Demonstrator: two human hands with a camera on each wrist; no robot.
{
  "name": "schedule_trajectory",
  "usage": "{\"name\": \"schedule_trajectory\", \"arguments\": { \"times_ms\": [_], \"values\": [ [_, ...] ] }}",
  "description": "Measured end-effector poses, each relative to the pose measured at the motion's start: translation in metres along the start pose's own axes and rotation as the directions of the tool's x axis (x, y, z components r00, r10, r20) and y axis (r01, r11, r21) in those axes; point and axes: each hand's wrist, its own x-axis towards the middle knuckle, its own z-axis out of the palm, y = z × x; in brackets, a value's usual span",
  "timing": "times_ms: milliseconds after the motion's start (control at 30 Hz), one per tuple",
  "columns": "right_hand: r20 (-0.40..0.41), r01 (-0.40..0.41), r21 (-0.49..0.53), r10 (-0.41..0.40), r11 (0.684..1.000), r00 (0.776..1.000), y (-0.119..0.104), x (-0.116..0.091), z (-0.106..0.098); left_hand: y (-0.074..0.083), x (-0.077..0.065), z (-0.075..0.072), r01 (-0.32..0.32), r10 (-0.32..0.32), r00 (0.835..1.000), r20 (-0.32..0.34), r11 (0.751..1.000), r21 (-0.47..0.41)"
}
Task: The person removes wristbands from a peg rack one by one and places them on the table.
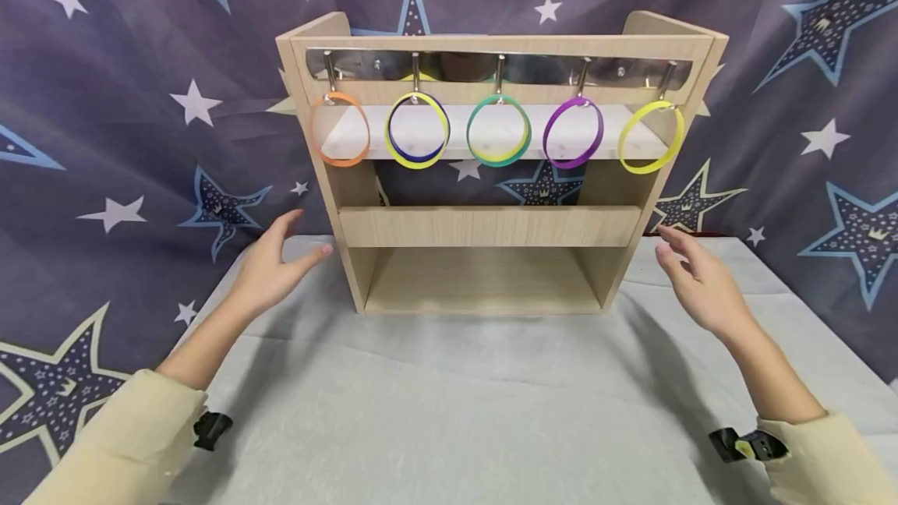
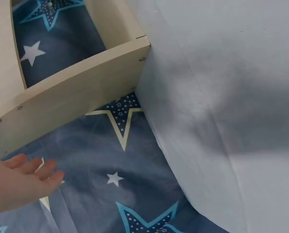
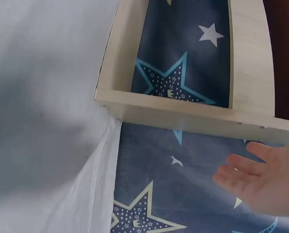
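Observation:
A light wooden rack (image 1: 491, 226) stands on the cloth-covered table, with a metal hook strip (image 1: 519, 68) across its upper front. From its hooks hang thin rings: an orange ring (image 1: 368, 131), a yellow ring over a dark blue one (image 1: 447, 135), a green ring (image 1: 529, 135) with yellow showing inside it, a purple ring (image 1: 601, 131) and a yellow ring (image 1: 680, 139). My left hand (image 1: 270, 267) is held out beside the rack's left side, thumb apart from the fingers. On the other side, my right hand (image 1: 705, 283) hovers near the rack's right side. Both hold nothing.
A pale grey cloth (image 1: 449, 404) covers the table. Behind it hangs a dark curtain (image 1: 140, 154) printed with stars. The rack has a white shelf (image 1: 484, 117) behind the rings and an open lower compartment (image 1: 480, 279). Wrist straps (image 1: 210, 429) sit at both cuffs.

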Motion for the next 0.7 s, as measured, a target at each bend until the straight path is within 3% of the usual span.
{"name": "schedule_trajectory", "arguments": {
  "times_ms": [133,400,467,600,700],
  "values": [
    [-0.083,-0.043,0.046,0.047,0.998,0.995,-0.007,-0.004,0.001,0.006,0.005,-0.004,0.021,-0.019,1.0,0.017,0.997,-0.068],
    [-0.219,0.001,0.172,0.037,0.985,0.975,-0.023,-0.008,0.007,0.011,0.013,-0.006,0.075,-0.063,0.996,0.06,0.967,-0.245],
    [-0.226,0.008,0.189,0.036,0.982,0.974,-0.026,-0.009,0.008,0.012,0.014,-0.007,0.097,-0.073,0.993,0.088,0.945,-0.311],
    [-0.211,0.019,0.213,0.027,0.977,0.977,-0.034,-0.01,0.01,0.012,0.016,-0.009,0.15,-0.084,0.984,0.159,0.87,-0.47],
    [-0.181,0.024,0.229,0.018,0.973,0.983,-0.041,-0.011,0.012,0.011,0.018,-0.01,0.166,-0.072,0.979,0.19,0.824,-0.541]
  ]
}}
